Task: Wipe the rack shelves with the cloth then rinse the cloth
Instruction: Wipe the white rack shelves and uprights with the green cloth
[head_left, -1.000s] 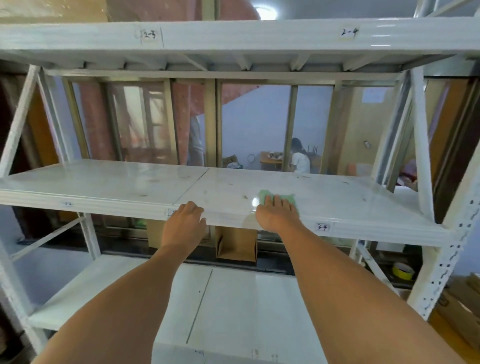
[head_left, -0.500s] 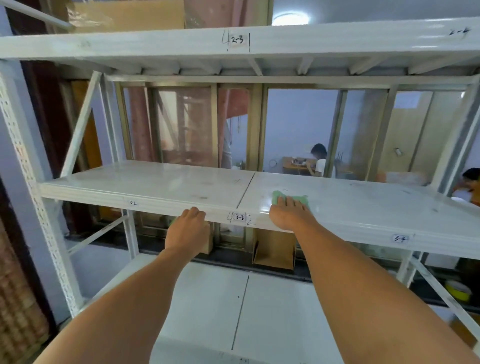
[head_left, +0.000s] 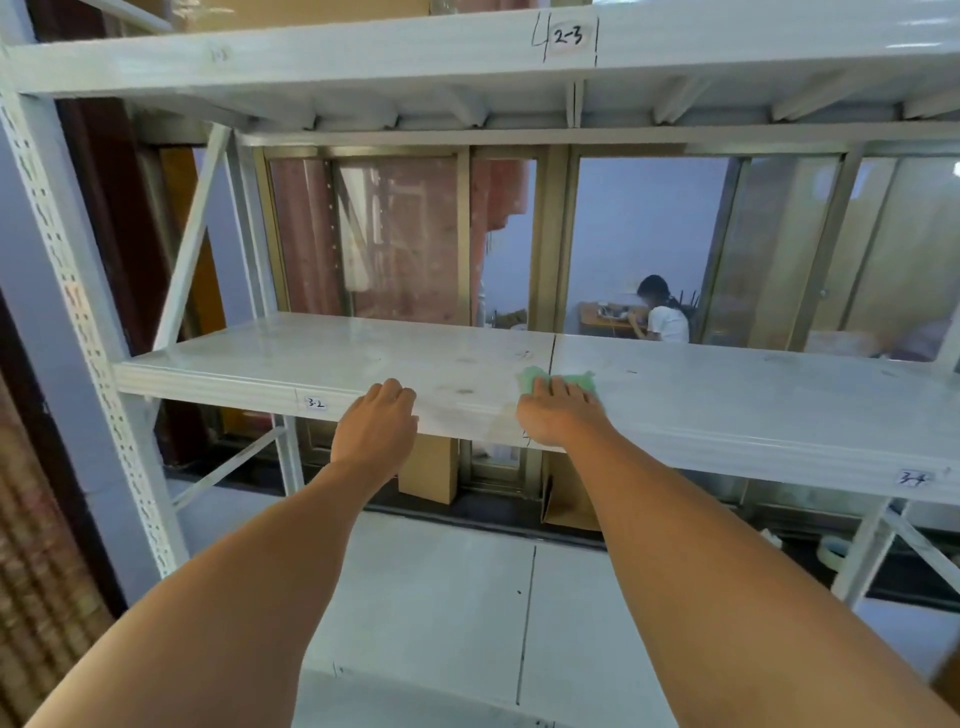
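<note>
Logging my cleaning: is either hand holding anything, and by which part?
Right hand presses the near half of the green cloth; left hand rests on the front edge of the middle shelf. Neither clearly grips.

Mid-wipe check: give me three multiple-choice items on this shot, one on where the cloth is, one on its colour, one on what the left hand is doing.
1. Where is the cloth?
A. on the middle shelf, across its panel seam
B. on the top shelf
C. on the bottom shelf
2. Its colour?
A. white
B. green
C. red
3. The left hand?
A. holds the cloth
B. hangs free
C. rests on the shelf's front edge

Answers: 1 A, the right hand presses it there; 2 B, green shows beyond that hand; 3 C, it sits beside the 3-2 label, holding nothing.
</note>
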